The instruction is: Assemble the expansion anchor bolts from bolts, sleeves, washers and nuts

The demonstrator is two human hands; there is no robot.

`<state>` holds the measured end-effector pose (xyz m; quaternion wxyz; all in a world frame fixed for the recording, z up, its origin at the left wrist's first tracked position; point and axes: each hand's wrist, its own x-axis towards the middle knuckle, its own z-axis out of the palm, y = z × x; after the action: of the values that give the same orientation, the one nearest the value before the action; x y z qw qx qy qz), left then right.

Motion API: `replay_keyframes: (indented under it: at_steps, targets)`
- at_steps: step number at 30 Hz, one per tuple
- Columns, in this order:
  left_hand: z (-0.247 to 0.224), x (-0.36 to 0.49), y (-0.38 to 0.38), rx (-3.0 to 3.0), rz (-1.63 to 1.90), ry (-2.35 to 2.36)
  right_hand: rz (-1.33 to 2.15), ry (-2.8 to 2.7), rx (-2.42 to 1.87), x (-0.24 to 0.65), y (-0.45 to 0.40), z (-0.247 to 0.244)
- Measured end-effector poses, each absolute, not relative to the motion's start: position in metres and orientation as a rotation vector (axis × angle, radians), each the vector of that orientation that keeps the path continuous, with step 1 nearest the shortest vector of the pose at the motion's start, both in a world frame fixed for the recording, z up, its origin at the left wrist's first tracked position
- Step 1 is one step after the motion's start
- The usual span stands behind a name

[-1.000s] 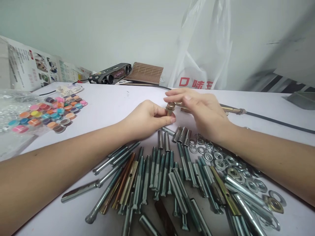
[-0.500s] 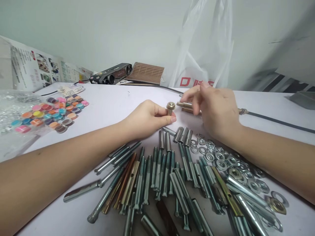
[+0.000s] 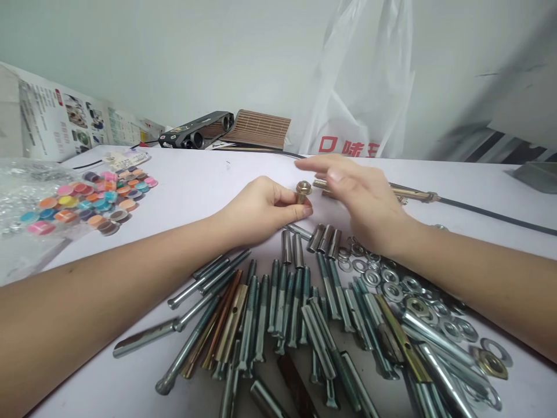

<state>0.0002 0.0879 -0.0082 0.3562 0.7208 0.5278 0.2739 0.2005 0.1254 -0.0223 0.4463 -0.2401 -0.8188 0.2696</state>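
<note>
My left hand (image 3: 267,212) pinches an upright brass-coloured expansion bolt (image 3: 303,188) with a nut and washer at its top; the fingers hide its lower part. Just to its right my right hand (image 3: 365,194) hovers with fingers stretched out and nothing seen in them. Behind that hand lie brass-coloured expansion bolts (image 3: 411,193), partly covered by it. Nearer me are short metal sleeves (image 3: 315,238), many loose bolts (image 3: 248,325) with flared ends, and a spread of washers and nuts (image 3: 391,290) under my right forearm.
Colourful round caps (image 3: 100,197) lie by a clear plastic bag (image 3: 26,191) on the left. At the back are a black box (image 3: 195,130), a brown slatted mat (image 3: 259,128) and a white plastic bag (image 3: 357,87). A black cable (image 3: 496,215) runs along the right.
My right hand has uncurled its fingers and moved slightly left towards the bolt in my left hand. My left hand has stayed almost still, holding the same bolt.
</note>
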Motion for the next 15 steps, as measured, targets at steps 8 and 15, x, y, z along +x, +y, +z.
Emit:
replay_keyframes:
  at_steps: [8,15]
  targets:
    - [-0.0074,0.0008,0.0888,1.827,0.709,1.361,0.437,-1.969,-0.676,0.1991,0.1263,-0.0225]
    - [-0.0084,-0.0005,0.0892,1.868,0.71,1.349,0.284,-2.196,-0.626,0.1983,0.121,-0.0238]
